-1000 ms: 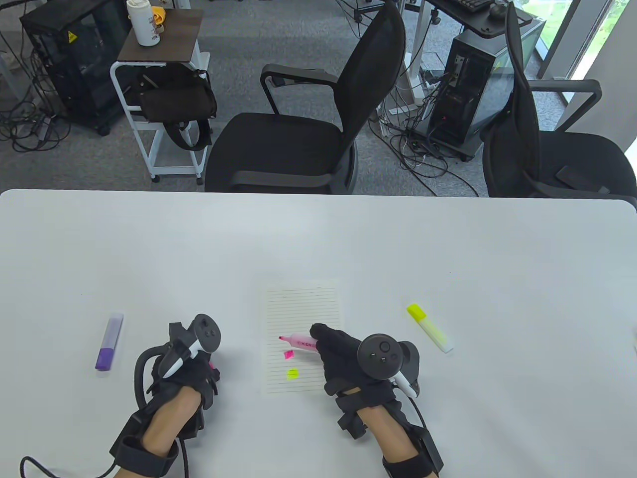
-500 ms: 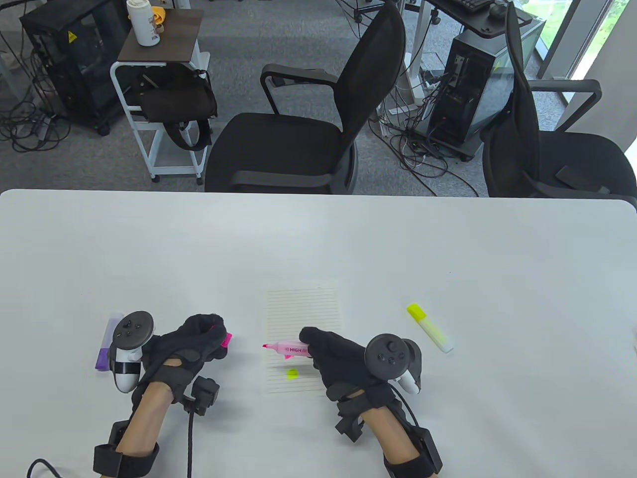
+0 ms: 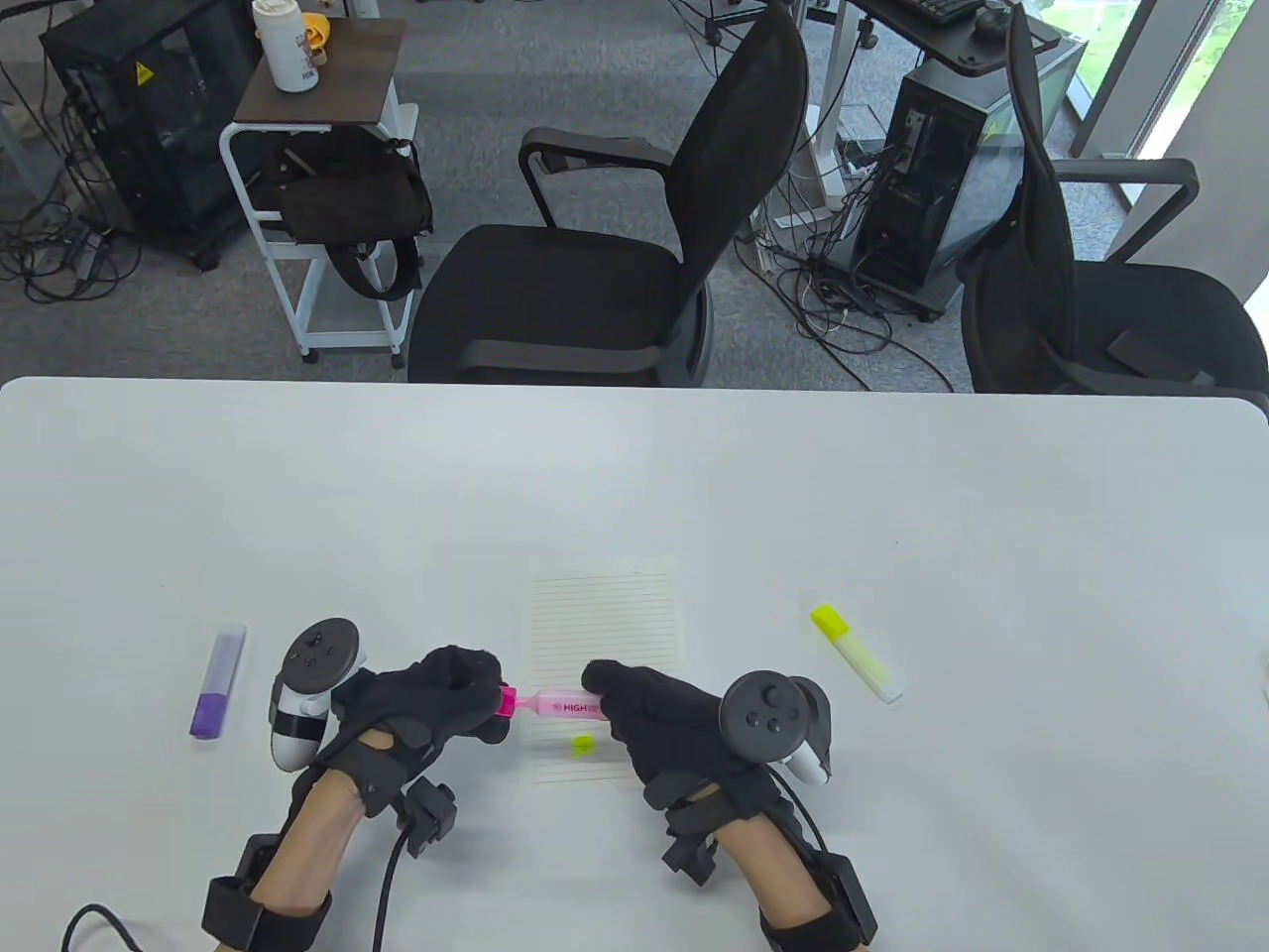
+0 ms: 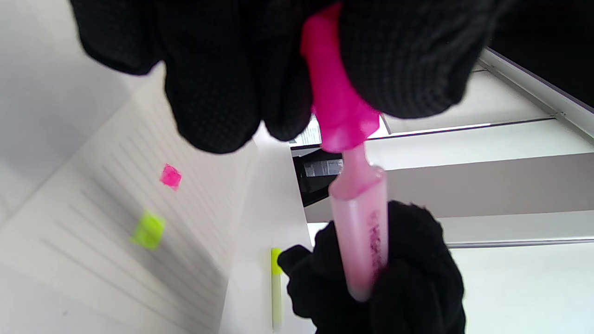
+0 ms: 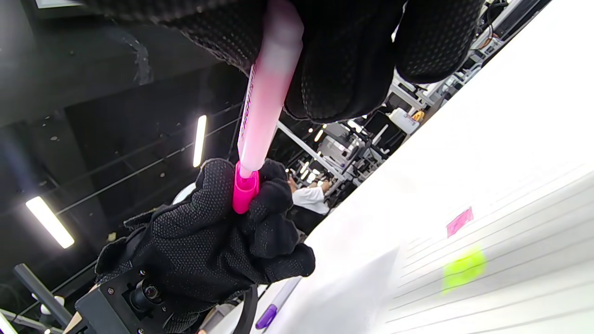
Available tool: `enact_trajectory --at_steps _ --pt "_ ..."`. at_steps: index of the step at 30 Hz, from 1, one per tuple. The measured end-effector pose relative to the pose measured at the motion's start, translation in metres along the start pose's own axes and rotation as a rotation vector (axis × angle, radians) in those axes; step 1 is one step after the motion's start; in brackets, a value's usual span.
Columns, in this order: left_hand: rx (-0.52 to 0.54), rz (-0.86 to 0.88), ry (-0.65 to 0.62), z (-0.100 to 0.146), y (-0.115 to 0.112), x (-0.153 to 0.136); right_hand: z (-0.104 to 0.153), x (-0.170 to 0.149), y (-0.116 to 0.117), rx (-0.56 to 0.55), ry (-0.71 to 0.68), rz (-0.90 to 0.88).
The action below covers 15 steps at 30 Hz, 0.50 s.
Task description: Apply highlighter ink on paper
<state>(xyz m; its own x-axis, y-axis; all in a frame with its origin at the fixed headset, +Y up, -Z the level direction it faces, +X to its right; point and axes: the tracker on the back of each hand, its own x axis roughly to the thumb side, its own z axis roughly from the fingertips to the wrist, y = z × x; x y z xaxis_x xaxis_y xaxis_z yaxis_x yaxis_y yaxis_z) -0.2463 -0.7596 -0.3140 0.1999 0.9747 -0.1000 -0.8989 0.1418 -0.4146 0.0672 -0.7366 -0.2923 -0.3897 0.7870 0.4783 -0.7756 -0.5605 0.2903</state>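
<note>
My right hand (image 3: 654,709) grips the barrel of a pink highlighter (image 3: 567,706) and holds it level above the lined paper (image 3: 605,620). My left hand (image 3: 466,694) pinches the pink cap (image 3: 508,702), which is pushed onto the highlighter's tip. The left wrist view shows the cap (image 4: 336,106) over the tip with the barrel (image 4: 362,236) below. The right wrist view shows the cap (image 5: 245,192) against the barrel (image 5: 267,102). The paper carries a pink mark (image 4: 170,176) and a yellow-green mark (image 3: 583,743).
A purple highlighter (image 3: 218,680) lies on the white table (image 3: 892,496) left of my left hand. A yellow highlighter (image 3: 856,654) lies right of the paper. Two black office chairs (image 3: 615,248) stand beyond the table's far edge.
My left hand moved right with the pink cap and met the highlighter's tip. My right hand shifted the highlighter left, off the paper's marks.
</note>
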Motion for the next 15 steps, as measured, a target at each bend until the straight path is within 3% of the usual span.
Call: enact_trajectory --at_steps 4,8,12,15 --pt "-0.018 -0.025 -0.022 -0.002 -0.012 0.001 0.000 0.001 0.006 0.012 -0.003 0.018" --pt "-0.078 -0.223 -0.084 -0.004 -0.027 0.007 -0.002 0.004 0.014 0.038 -0.017 0.027" --pt "0.015 -0.369 -0.128 -0.001 -0.030 0.011 -0.001 0.007 0.018 0.044 -0.032 0.093" --pt "0.001 -0.420 -0.140 -0.001 -0.031 0.013 -0.001 0.011 0.021 0.050 -0.048 0.120"
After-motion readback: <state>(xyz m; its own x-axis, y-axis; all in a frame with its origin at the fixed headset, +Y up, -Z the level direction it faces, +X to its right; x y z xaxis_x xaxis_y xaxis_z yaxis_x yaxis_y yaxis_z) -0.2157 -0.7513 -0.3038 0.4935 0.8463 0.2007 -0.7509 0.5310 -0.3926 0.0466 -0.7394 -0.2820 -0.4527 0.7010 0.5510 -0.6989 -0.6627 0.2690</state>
